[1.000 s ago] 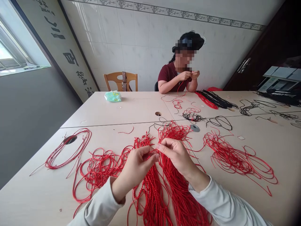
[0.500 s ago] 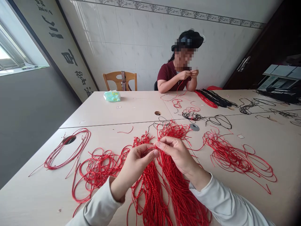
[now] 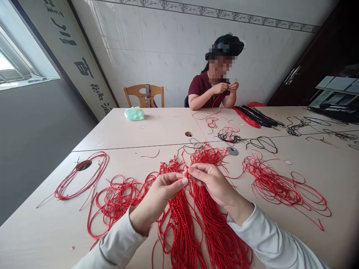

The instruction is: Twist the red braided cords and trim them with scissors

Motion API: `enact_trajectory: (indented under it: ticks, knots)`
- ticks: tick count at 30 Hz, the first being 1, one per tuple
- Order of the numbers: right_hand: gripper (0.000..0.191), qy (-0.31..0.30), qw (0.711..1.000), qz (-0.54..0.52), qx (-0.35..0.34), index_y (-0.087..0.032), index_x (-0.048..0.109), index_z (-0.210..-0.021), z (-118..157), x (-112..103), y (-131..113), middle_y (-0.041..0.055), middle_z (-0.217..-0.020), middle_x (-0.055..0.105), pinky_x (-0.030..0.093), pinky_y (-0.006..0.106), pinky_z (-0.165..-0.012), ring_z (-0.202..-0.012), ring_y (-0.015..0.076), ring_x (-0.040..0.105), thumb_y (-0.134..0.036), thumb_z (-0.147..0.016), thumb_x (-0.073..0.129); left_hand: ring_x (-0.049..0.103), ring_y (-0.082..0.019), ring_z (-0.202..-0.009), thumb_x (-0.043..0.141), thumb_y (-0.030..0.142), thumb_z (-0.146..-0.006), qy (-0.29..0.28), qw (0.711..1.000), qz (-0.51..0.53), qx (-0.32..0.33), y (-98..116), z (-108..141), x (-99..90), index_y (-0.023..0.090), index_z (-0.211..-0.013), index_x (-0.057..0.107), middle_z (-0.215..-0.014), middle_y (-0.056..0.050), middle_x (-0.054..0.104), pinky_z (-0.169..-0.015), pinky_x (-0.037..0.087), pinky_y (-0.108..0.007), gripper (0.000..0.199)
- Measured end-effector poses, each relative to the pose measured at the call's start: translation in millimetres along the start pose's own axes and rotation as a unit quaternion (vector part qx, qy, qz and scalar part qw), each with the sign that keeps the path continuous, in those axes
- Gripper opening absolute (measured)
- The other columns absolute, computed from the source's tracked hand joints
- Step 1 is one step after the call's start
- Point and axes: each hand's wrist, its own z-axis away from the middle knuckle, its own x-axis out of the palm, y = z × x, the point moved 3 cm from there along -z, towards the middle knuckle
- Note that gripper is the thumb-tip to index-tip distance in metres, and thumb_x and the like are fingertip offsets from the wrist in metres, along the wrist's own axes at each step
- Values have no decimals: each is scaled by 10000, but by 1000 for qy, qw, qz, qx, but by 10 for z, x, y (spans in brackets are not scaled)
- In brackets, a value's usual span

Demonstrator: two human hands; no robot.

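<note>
My left hand (image 3: 170, 186) pinches a thin red cord (image 3: 187, 172) between thumb and fingertips. Right beside it, my right hand (image 3: 209, 181) grips the same cord, and the fingertips of both hands nearly meet. A short end of the cord sticks up above them; the part between the fingers is mostly hidden. Below my hands lie two thick bundles of red cord: a twisted one (image 3: 182, 224) on the left and a finer one (image 3: 221, 231) on the right, with loose ends fanned out at the top.
Loose red cord coils (image 3: 120, 198) lie left, a larger loop (image 3: 81, 179) farther left, and another tangle (image 3: 280, 183) right. Black cords (image 3: 258, 116) lie at the far right. Across the table (image 3: 50, 231), a person (image 3: 206, 87) handles cord. A tissue pack (image 3: 134, 114) sits near a chair (image 3: 143, 91).
The fingertips of both hands have shifted slightly on the cord, and its short upper end now shows above them. The view has moved a little; the bundles stay in place.
</note>
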Motion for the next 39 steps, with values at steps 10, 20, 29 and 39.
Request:
enact_trajectory:
  ticks: [10, 20, 29, 39]
  knots:
    - [208, -45, 993, -83, 69, -157, 740, -786, 39, 24, -2, -9, -666, 589, 303, 219, -523, -558, 74, 429, -348, -715, 786, 360, -79, -541, 757, 315, -751, -12, 999, 41, -15, 46, 59, 31, 153, -728, 716, -609, 2, 572, -518, 273, -222, 168]
    - [241, -26, 987, -146, 61, -163, 712, -762, 39, 88, 109, -2, -677, 600, 310, 227, -525, -586, 93, 484, -363, -680, 820, 516, -108, -609, 758, 311, -739, 5, 999, 30, 16, 94, 70, 55, 179, -739, 722, -660, -5, 643, -606, 399, -229, 137]
    - [249, 22, 984, -167, 56, -169, 655, -684, 50, 128, 135, -36, -606, 536, 259, 236, -517, -537, 76, 380, -327, -639, 843, 586, -129, -682, 766, 271, -745, 38, 994, -38, 95, 175, 110, 147, 180, -767, 720, -694, -3, 681, -695, 470, -233, 104]
    - [174, 45, 996, -77, 6, -184, 676, -740, 85, 91, 100, -45, -607, 471, 245, 243, -516, -554, 88, 327, -337, -748, 758, 548, -126, -685, 673, 335, -832, 71, 974, -169, 135, 166, 111, 114, 163, -810, 700, -715, -14, 670, -637, 436, -217, 176]
